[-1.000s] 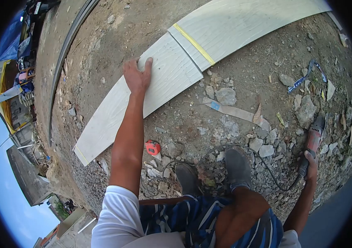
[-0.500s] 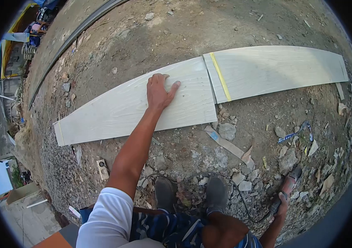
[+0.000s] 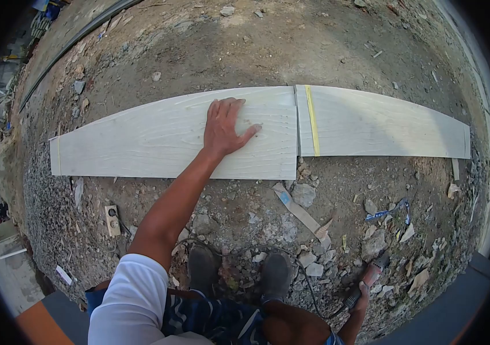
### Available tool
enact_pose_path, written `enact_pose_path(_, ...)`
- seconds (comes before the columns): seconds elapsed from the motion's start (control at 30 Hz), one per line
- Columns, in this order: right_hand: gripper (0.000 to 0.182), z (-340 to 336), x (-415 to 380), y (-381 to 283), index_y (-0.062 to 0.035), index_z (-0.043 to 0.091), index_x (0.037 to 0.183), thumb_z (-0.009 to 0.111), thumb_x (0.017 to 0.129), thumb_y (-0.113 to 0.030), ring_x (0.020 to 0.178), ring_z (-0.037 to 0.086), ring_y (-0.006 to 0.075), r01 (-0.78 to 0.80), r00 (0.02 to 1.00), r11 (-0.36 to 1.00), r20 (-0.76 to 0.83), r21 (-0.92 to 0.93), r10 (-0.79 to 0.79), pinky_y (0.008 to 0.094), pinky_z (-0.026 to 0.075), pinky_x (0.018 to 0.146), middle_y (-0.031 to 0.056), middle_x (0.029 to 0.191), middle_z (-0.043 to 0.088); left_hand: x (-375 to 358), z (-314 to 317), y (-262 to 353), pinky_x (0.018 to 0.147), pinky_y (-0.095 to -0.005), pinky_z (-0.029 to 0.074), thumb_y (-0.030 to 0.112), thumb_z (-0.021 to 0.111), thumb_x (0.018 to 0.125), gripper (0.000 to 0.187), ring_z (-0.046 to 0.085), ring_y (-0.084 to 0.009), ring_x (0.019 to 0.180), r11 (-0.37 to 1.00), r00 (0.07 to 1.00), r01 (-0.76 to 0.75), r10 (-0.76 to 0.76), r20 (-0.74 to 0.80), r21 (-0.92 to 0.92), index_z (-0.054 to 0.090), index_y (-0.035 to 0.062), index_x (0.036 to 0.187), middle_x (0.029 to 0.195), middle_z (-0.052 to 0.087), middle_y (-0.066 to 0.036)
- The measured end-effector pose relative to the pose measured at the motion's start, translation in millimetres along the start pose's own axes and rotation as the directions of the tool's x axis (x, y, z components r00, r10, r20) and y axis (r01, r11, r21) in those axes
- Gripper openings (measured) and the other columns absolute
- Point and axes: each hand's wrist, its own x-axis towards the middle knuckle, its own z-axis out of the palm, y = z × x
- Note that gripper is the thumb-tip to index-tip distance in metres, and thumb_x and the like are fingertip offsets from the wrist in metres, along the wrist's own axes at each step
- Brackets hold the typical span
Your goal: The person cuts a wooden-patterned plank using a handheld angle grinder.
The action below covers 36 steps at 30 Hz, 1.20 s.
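My left hand (image 3: 225, 127) lies palm down on a pale wood-grained board (image 3: 158, 135), its thumb stretched away from the fingers. Beside it on the right is a second pale board (image 3: 383, 121) with a yellow strip (image 3: 313, 121) near its inner end. The two boards lie end to end on the ground, with a narrow dark seam between them. Low at the right, my right hand (image 3: 362, 294) is wrapped round the body of an angle grinder (image 3: 373, 273). The grinder's head is hard to make out against the rubble. A dark cord (image 3: 308, 276) runs from its back end.
A power socket block (image 3: 112, 221) sits on the gravel at left. Rocks (image 3: 375, 244), a thin offcut strip (image 3: 299, 211) and a blue wrapper (image 3: 391, 213) litter the dirt. My boots (image 3: 276, 275) stand among rubble. A long dark pipe (image 3: 78, 43) lies at upper left.
The whole view has turned and shifted, so the boards now look more level. My left hand stays on the left board, and my right hand keeps the angle grinder low at my side.
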Motion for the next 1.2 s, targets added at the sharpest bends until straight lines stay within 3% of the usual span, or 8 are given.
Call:
enact_pose_path(0.03, 0.044, -3.9, 4.0, 4.1, -0.0032, 0.056, 0.116, 0.074, 0.087, -0.03, 0.071, 0.069, 0.0288, 0.0, 1.0, 1.0, -0.007, -0.002, 0.0, 0.0413, 0.06, 0.063, 0.0128, 0.09, 0.068, -5.7, -4.3, 4.8, 0.115, -0.054, 0.034, 0.05, 0.079, 0.083, 0.071, 0.053, -0.0368, 0.127, 1.0, 1.0, 0.013, -0.013, -0.011, -0.001, 0.058, 0.0061, 0.134, 0.129, 0.059, -0.018)
enact_pose_path(0.13, 0.044, -8.4, 8.6, 6.6, -0.0033, 0.055, 0.116, 0.074, 0.086, -0.031, 0.071, 0.069, 0.0295, 0.009, 1.0, 1.0, -0.003, -0.014, -0.009, 0.0418, 0.059, 0.063, 0.0135, 0.089, 0.067, -43.8, -16.4, 30.9, 0.123, -0.0612, 0.02, 0.063, 0.076, 0.08, 0.091, 0.037, -0.0382, 0.145, 0.967, 0.958, -0.201, 0.228, 0.175, -0.157, 0.047, 0.013, 0.15, 0.154, 0.041, -0.019)
enact_pose_path(0.17, 0.044, -9.9, 9.6, 6.3, -0.0035, 0.055, 0.116, 0.074, 0.086, -0.031, 0.071, 0.069, 0.0298, 0.0, 1.0, 1.0, 0.001, 0.001, 0.0, 0.042, 0.059, 0.063, 0.0138, 0.089, 0.067, -61.0, -18.6, 39.5, 0.123, -0.0612, 0.02, 0.063, 0.076, 0.08, 0.091, 0.037, -0.0382, 0.145, 0.97, 0.965, -0.184, 0.209, 0.159, -0.16, 0.047, 0.013, 0.15, 0.154, 0.041, -0.019)
enact_pose_path(0.23, 0.044, -16.7, 16.7, 9.9, -0.0037, 0.055, 0.116, 0.074, 0.087, -0.031, 0.071, 0.069, 0.03, 0.015, 1.0, 1.0, 0.015, -0.01, -0.014, 0.0421, 0.059, 0.063, 0.014, 0.089, 0.067, -88.1, -18.1, 49.3, 0.123, -0.0588, 0.022, 0.062, 0.075, 0.082, 0.085, 0.037, -0.0358, 0.145, 0.939, 0.894, -0.309, 0.342, 0.29, -0.153, 0.049, 0.0155, 0.149, 0.154, 0.041, -0.016)
enact_pose_path(0.33, 0.043, -14.1, 17.9, 7.1, -0.0039, 0.055, 0.117, 0.072, 0.088, -0.03, 0.072, 0.069, 0.0302, -0.005, 1.0, 1.0, 0.031, 0.012, 0.004, 0.042, 0.059, 0.064, 0.0145, 0.089, 0.067, -101.3, -3.9, 42.2, 0.122, -0.0551, 0.026, 0.055, 0.077, 0.082, 0.078, 0.038, -0.0323, 0.145, 0.949, 0.926, -0.315, 0.304, 0.225, 0.015, 0.052, 0.0182, 0.146, 0.154, 0.043, -0.013)
enact_pose_path(0.53, 0.044, -14.6, 20.0, 9.3, -0.0085, 0.055, 0.117, 0.073, 0.089, -0.037, 0.076, 0.068, 0.03, 0.016, 0.999, 1.0, 0.047, -0.006, -0.015, 0.0419, 0.059, 0.063, 0.0139, 0.091, 0.067, -91.1, -2.8, 43.0, 0.119, -0.0516, 0.032, 0.048, 0.082, 0.075, 0.075, 0.042, -0.0286, 0.142, 0.961, 0.941, -0.275, 0.267, 0.21, 0.007, 0.057, 0.0189, 0.139, 0.151, 0.046, -0.009)
enact_pose_path(1.0, 0.043, -14.3, 17.3, 7.6, -0.0064, 0.057, 0.115, 0.073, 0.089, -0.037, 0.076, 0.069, 0.0288, 0.034, 0.998, 0.999, 0.05, -0.02, -0.033, 0.0399, 0.059, 0.064, 0.0136, 0.092, 0.067, -85.3, 1.1, 41.8, 0.12, -0.0519, 0.031, 0.05, 0.08, 0.077, 0.072, 0.041, -0.0296, 0.142, 0.971, 0.959, -0.237, 0.237, 0.154, -0.019, 0.059, 0.0189, 0.139, 0.149, 0.048, -0.009)
enact_pose_path(1.2, 0.041, -11.2, 12.6, 6.1, -0.0024, 0.055, 0.117, 0.071, 0.09, -0.028, 0.075, 0.07, 0.0299, 0.076, 0.993, 0.997, 0.09, 0.018, -0.077, 0.0415, 0.059, 0.063, 0.0156, 0.093, 0.067, -66.5, -1.4, 42.1, 0.116, -0.052, 0.034, 0.042, 0.086, 0.073, 0.073, 0.044, -0.0325, 0.137, 0.979, 0.971, -0.201, 0.203, 0.128, -0.032, 0.062, 0.0175, 0.137, 0.147, 0.05, -0.009)
